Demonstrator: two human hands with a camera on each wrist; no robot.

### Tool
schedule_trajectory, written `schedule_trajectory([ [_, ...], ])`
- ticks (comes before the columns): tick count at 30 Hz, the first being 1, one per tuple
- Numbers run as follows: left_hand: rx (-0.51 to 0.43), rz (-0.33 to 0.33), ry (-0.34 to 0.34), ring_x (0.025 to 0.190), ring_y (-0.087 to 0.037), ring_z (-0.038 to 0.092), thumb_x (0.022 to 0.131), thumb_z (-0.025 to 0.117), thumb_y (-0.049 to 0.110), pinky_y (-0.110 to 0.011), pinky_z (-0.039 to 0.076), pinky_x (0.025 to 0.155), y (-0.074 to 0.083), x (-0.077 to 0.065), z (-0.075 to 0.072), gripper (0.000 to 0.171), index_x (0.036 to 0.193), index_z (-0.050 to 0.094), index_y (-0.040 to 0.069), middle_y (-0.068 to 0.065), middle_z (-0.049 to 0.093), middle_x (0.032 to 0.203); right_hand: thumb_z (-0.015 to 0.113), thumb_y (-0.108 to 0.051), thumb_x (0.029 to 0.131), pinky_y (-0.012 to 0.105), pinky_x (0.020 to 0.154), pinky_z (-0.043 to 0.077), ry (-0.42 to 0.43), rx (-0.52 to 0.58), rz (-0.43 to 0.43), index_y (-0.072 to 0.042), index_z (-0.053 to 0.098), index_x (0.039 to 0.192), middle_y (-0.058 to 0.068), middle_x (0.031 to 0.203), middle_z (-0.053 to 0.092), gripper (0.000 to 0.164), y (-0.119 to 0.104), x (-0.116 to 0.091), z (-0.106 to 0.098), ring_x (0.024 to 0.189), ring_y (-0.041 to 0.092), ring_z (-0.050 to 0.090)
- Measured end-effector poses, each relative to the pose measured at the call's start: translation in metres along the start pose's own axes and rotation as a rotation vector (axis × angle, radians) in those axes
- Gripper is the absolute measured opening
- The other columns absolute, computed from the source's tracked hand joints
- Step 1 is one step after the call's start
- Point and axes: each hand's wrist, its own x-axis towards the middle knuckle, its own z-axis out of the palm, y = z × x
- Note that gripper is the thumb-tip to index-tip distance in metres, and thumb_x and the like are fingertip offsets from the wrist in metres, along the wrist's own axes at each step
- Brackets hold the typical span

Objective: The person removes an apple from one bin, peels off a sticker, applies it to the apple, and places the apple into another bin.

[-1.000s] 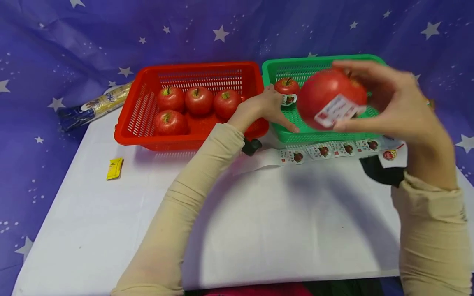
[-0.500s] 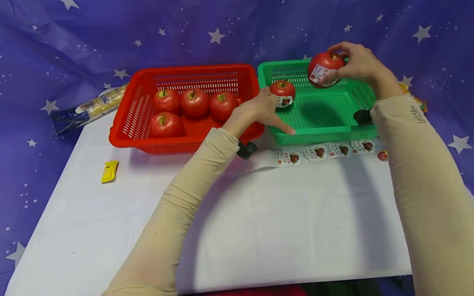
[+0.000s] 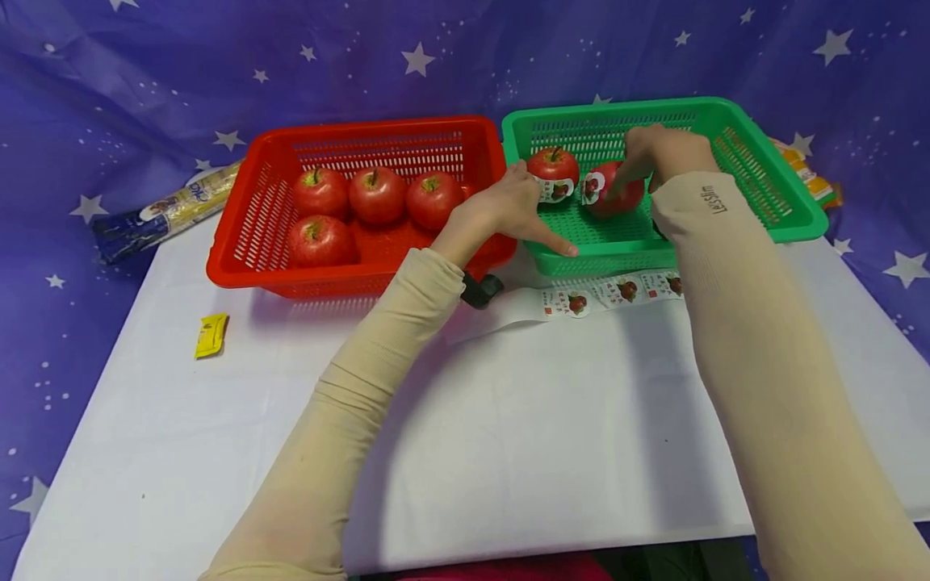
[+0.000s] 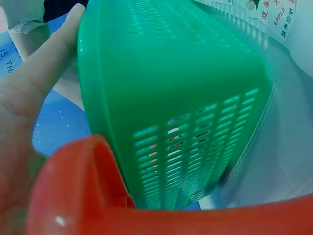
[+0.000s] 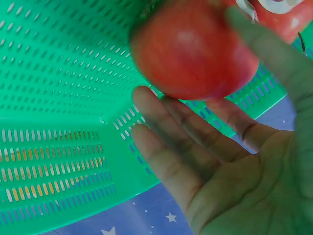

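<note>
In the head view, my left hand [image 3: 504,208] rests with thumb spread at the near left corner of the green basket [image 3: 763,161]; the left wrist view shows a straight finger [image 4: 61,41] against its rim. My right hand [image 3: 672,152] reaches down inside that basket and holds a red apple [image 3: 613,194] with a white sticker. In the right wrist view the thumb lies over this apple [image 5: 195,54], the other fingers loosely extended beside it. Another stickered apple [image 3: 554,168] sits left of it in the basket.
A red basket [image 3: 363,278] with several apples adjoins the green one. A strip of apple stickers [image 3: 596,298] lies in front. Around are a yellow packet [image 3: 211,336], a noodle-like package [image 3: 170,211] at left, and an orange package [image 3: 810,177] at right.
My right hand has brought the stickered apple left and down into the green basket, beside the other one. The left hand has stayed at the basket's corner.
</note>
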Motion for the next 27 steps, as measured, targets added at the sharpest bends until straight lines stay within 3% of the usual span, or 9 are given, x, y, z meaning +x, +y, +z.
schedule_trajectory([
  [3, 0.001, 0.002, -0.002, 0.149, -0.022, -0.016, 0.071, 0.064, 0.073, -0.036, 0.01, 0.122, 0.0009, 0.0007, -0.0002, 0.12, 0.154, 0.012, 0.003, -0.01, 0.0, 0.163, 0.061, -0.067, 0.079, 0.035, 0.069, 0.052, 0.003, 0.019, 0.041, 0.004, 0.047, 0.115, 0.018, 0.107, 0.053, 0.081, -0.003, -0.0018, 0.0011, 0.084, 0.026, 0.059],
  [5, 0.002, 0.001, 0.0, 0.149, -0.022, -0.015, 0.072, 0.064, 0.072, -0.036, 0.011, 0.122, 0.0016, 0.0, -0.0008, 0.12, 0.154, 0.012, 0.003, -0.01, -0.001, 0.163, 0.061, -0.069, 0.078, 0.034, 0.07, 0.052, 0.004, 0.037, 0.047, 0.003, 0.046, 0.118, 0.016, 0.108, 0.052, 0.084, -0.0053, -0.0035, 0.0012, 0.083, 0.025, 0.059],
  [11, -0.009, -0.006, 0.003, 0.149, -0.022, -0.015, 0.072, 0.065, 0.072, -0.036, 0.012, 0.122, 0.0023, -0.0019, -0.0001, 0.119, 0.154, 0.012, 0.003, -0.01, -0.002, 0.163, 0.07, -0.062, 0.076, 0.034, 0.068, 0.048, -0.026, 0.034, 0.063, -0.004, 0.052, 0.106, 0.01, 0.101, 0.048, 0.068, -0.0103, -0.0072, 0.0026, 0.084, 0.024, 0.048],
  [15, -0.014, -0.006, 0.016, 0.15, -0.022, -0.013, 0.072, 0.065, 0.071, -0.034, 0.015, 0.121, 0.0017, -0.0032, 0.0019, 0.118, 0.153, 0.014, 0.002, -0.011, -0.002, 0.163, 0.073, -0.057, 0.075, 0.035, 0.07, 0.049, -0.089, 0.013, 0.037, -0.006, 0.06, 0.101, 0.01, 0.101, 0.057, 0.059, -0.0088, -0.0086, 0.0029, 0.092, 0.026, 0.052],
  [18, -0.028, -0.003, 0.024, 0.15, -0.022, -0.012, 0.072, 0.066, 0.071, -0.034, 0.015, 0.121, 0.002, -0.0033, 0.0039, 0.118, 0.153, 0.015, 0.001, -0.012, -0.002, 0.163, 0.073, -0.047, 0.081, 0.04, 0.078, 0.052, -0.119, 0.013, -0.016, -0.003, 0.06, 0.121, 0.016, 0.118, 0.057, 0.061, -0.005, -0.0094, 0.0038, 0.104, 0.031, 0.054],
  [22, -0.042, 0.009, 0.027, 0.15, -0.022, -0.012, 0.072, 0.066, 0.07, -0.034, 0.015, 0.121, 0.0017, -0.0028, 0.0049, 0.118, 0.153, 0.014, 0.0, -0.013, -0.003, 0.163, 0.068, -0.026, 0.088, 0.05, 0.098, 0.046, -0.131, 0.156, -0.056, 0.003, 0.023, 0.149, 0.027, 0.147, 0.03, 0.081, -0.0009, -0.0098, 0.006, 0.125, 0.041, 0.043],
  [25, -0.037, 0.017, 0.032, 0.15, -0.023, -0.013, 0.074, 0.065, 0.07, -0.034, 0.015, 0.121, 0.0008, -0.0031, 0.0047, 0.117, 0.152, 0.015, 0.0, -0.013, -0.003, 0.162, 0.061, -0.018, 0.091, 0.052, 0.105, 0.04, -0.085, 0.217, -0.053, 0.002, 0.01, 0.152, 0.029, 0.153, 0.02, 0.082, -0.0006, -0.0098, 0.0062, 0.13, 0.044, 0.037],
  [27, -0.038, 0.019, 0.038, 0.15, -0.023, -0.012, 0.074, 0.065, 0.069, -0.035, 0.014, 0.121, 0.0007, -0.0038, 0.005, 0.116, 0.152, 0.016, -0.001, -0.014, -0.002, 0.162, 0.06, -0.02, 0.091, 0.052, 0.099, 0.043, -0.031, 0.165, -0.021, 0.0, 0.018, 0.151, 0.029, 0.15, 0.025, 0.076, -0.0015, -0.0104, 0.0065, 0.124, 0.042, 0.04],
])
